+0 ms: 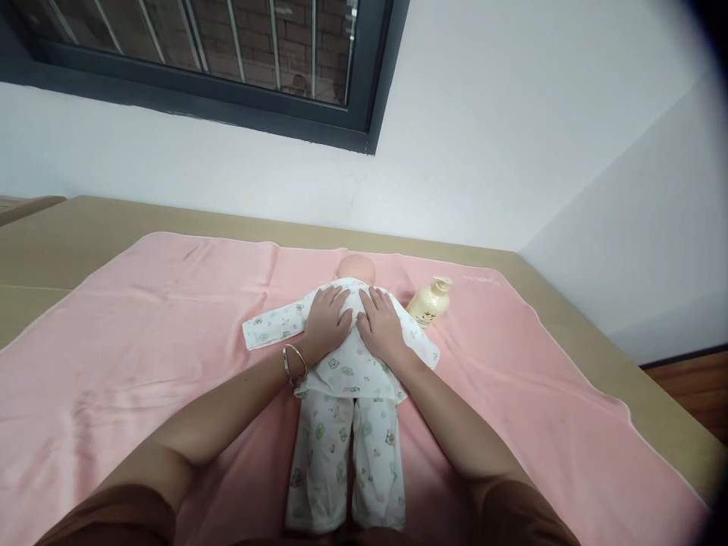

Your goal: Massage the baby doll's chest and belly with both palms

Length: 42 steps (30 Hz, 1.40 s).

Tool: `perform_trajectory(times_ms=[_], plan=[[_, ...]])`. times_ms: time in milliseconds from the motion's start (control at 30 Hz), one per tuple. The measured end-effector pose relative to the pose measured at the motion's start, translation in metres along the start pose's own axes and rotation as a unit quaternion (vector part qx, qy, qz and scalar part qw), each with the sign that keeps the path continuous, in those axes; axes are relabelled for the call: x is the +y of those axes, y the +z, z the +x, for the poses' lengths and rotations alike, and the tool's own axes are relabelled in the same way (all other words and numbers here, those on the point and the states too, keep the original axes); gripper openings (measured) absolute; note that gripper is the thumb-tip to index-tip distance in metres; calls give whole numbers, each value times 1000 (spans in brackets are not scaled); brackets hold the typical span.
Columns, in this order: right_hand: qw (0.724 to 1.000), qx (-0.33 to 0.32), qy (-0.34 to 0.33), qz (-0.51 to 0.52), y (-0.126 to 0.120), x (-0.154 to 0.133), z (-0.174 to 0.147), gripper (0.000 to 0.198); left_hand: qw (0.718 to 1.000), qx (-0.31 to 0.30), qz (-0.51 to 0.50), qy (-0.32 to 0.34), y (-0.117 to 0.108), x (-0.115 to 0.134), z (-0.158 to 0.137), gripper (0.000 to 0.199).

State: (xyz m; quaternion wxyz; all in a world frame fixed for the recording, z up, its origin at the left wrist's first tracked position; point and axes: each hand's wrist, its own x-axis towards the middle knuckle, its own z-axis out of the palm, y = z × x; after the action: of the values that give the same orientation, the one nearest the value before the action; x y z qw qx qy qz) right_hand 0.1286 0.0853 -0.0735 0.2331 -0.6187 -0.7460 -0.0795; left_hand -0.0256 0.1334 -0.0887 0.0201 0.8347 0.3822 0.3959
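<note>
A baby doll (pixel 356 269) lies stretched out with its bald head at the far end, dressed in a white printed top (pixel 356 364) and matching trousers (pixel 324 447). My left hand (pixel 327 322) rests flat on the left side of the top's upper part, fingers spread. On the right side, my right hand (pixel 380 322) lies the same way, fingers apart, pressing on the cloth. Neither hand grips anything. One sleeve reaches out to the left; the other slants down to the right, partly behind my right arm. The doll's face does not show.
Under the doll, a pink blanket (pixel 187 364) covers much of a wooden table (pixel 108 220). A cream pump bottle (pixel 431 302) stands just right of the doll's shoulder. Behind are a white wall (pixel 455 136) and a dark-framed window (pixel 227 106) with bars.
</note>
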Motion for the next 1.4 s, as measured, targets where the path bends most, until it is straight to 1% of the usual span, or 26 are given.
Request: perform_trajectory(times_ms=[133, 200, 300, 367, 467, 567, 667, 800, 933, 1067, 1233, 1400], plan=[[999, 42, -4, 4, 4, 0, -3, 46, 998, 20, -27, 47, -4, 0, 0, 31], [998, 67, -3, 5, 7, 0, -6, 42, 997, 41, -28, 64, -4, 0, -1, 28], [995, 96, 4, 5, 10, -1, -9, 38, 995, 73, -19, 69, -3, 1, -4, 25], [995, 102, 19, 1, 11, -2, -10, 36, 995, 83, -12, 62, -4, 2, -5, 24], [995, 84, 51, -14, 7, -7, -11, 37, 995, 81, -2, 52, -5, 4, -6, 25], [996, 43, 73, -30, -1, -13, -9, 41, 997, 67, 7, 36, -6, 5, -5, 25], [995, 7, 87, -41, -10, -17, -7, 45, 999, 43, 23, 5, -6, 6, -3, 28], [994, -24, 96, -48, -15, -18, -4, 47, 998, 3, 58, -29, -6, 7, -1, 35], [995, -22, 81, -49, -15, -16, -3, 48, 997, -24, 69, -37, -6, 7, 2, 38], [997, -14, 66, -32, -12, -12, -1, 47, 998, -36, 48, -33, -5, 4, 4, 39], [998, -5, 55, -2, -9, -8, 1, 46, 999, -37, 26, -25, -2, 0, 5, 39], [999, -2, 52, 5, -7, -6, 1, 47, 999, -24, 16, -25, 0, -1, 4, 39]])
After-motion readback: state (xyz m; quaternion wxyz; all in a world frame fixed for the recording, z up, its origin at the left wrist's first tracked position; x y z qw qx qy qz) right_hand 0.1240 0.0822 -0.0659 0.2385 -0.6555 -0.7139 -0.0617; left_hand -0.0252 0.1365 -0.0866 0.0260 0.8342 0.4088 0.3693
